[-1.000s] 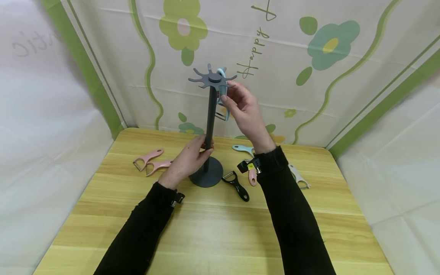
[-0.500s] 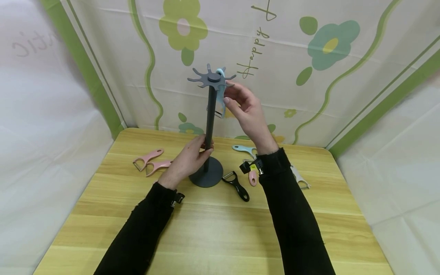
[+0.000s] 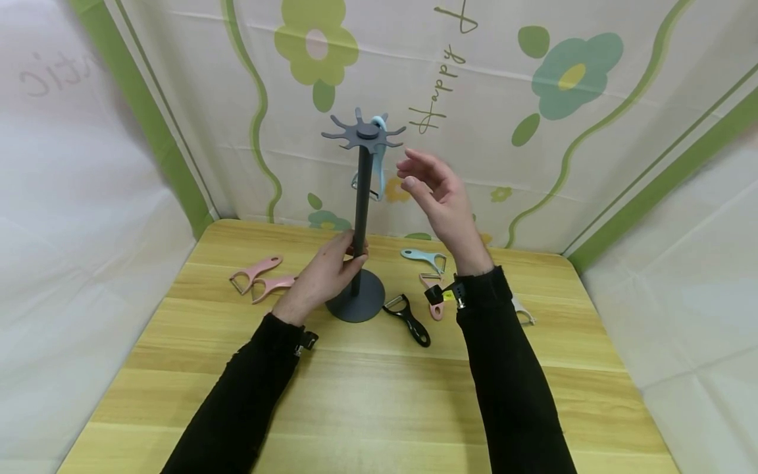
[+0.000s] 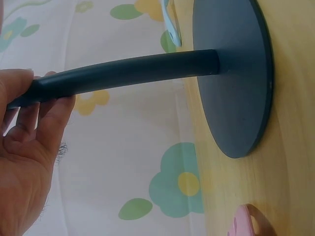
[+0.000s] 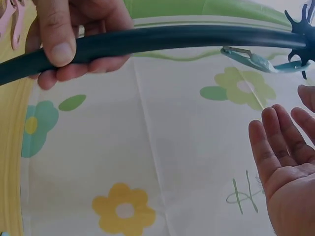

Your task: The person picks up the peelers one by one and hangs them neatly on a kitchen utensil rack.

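Observation:
My left hand (image 3: pixel 320 275) grips the dark post of the rack (image 3: pixel 362 197) low down, thumb and fingers round it, as the left wrist view also shows on the post (image 4: pixel 133 71). From one of the hooks at the rack's top hangs a light blue peeler (image 3: pixel 380 164), blade end down behind the post. To its right, my right hand (image 3: pixel 441 197) is raised with fingers apart and nothing in them. In the right wrist view a gap separates the right hand (image 5: pixel 290 167) from the hanging peeler (image 5: pixel 256 61).
Right of the round base (image 3: pixel 355 299) lie a black peeler (image 3: pixel 408 321), a pink peeler (image 3: pixel 435 309), another light blue peeler (image 3: pixel 422 255) and a whitish peeler (image 3: pixel 522 312) partly behind the sleeve. Two pink peelers (image 3: pixel 260 268) lie left. A patterned cloth (image 3: pixel 474 79) rises behind the table.
My right hand has let go of the light blue peeler and drawn back to the right. The peeler now hangs by itself from the hook. My left hand stays on the post.

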Demonstrator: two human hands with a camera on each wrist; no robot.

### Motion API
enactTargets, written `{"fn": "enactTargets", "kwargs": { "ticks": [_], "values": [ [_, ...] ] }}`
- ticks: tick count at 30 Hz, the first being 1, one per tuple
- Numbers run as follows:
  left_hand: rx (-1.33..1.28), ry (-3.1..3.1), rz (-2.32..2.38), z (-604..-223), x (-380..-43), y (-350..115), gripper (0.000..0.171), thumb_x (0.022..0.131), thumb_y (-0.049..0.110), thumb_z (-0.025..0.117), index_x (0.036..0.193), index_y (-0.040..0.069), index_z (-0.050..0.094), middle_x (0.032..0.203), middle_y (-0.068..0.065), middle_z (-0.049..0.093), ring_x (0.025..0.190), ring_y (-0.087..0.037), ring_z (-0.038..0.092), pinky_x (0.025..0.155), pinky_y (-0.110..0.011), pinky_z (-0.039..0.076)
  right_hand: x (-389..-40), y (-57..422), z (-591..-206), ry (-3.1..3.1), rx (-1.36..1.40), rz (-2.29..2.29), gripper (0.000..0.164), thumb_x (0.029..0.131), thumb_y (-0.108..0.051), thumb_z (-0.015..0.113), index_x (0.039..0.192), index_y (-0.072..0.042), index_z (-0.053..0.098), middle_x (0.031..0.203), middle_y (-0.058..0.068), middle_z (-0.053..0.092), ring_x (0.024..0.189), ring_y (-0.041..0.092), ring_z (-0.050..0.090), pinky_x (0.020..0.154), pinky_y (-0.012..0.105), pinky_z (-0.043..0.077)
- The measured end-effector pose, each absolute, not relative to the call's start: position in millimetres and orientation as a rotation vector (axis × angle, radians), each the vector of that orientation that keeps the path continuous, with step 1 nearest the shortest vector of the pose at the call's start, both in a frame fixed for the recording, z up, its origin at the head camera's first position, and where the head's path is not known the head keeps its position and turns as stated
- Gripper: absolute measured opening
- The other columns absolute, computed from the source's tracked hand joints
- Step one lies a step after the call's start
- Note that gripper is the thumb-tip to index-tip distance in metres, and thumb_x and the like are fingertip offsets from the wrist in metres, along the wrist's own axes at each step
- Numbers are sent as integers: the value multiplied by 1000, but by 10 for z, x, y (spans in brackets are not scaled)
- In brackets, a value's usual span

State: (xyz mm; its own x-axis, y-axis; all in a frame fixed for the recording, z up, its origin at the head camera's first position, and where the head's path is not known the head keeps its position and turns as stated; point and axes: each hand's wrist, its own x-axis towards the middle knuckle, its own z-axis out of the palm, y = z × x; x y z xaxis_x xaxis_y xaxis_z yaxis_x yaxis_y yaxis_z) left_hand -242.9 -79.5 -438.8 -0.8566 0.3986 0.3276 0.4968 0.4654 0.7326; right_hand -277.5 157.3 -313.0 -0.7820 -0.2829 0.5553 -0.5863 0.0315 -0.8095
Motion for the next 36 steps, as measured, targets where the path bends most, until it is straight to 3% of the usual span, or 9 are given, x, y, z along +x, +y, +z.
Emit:
{"fn": "enactTargets", "kwargs": {
  "ticks": [24, 36],
  "values": [
    [-787, -2592, -1373, -4388, -2423, -796, 20, 109, 22, 60, 127, 16, 56, 121, -4, 62, 118, -22, 68, 96, -33, 65, -2664, 2071, -3575, -2171, 646, 1821, 45, 105, -16, 67, 149, -13, 57, 140, 15, 63, 126, 16, 64, 108, 21, 56],
    [-774, -2603, -1367, -4386, -2435, -789, 20, 109, 23, 59, 127, 16, 56, 121, -4, 61, 119, -22, 68, 96, -34, 66, -2703, 2186, -3790, -2280, 564, 1779, 46, 106, -27, 66, 151, -21, 56, 145, 13, 60, 135, 25, 61, 110, 21, 54]
  ]
}}
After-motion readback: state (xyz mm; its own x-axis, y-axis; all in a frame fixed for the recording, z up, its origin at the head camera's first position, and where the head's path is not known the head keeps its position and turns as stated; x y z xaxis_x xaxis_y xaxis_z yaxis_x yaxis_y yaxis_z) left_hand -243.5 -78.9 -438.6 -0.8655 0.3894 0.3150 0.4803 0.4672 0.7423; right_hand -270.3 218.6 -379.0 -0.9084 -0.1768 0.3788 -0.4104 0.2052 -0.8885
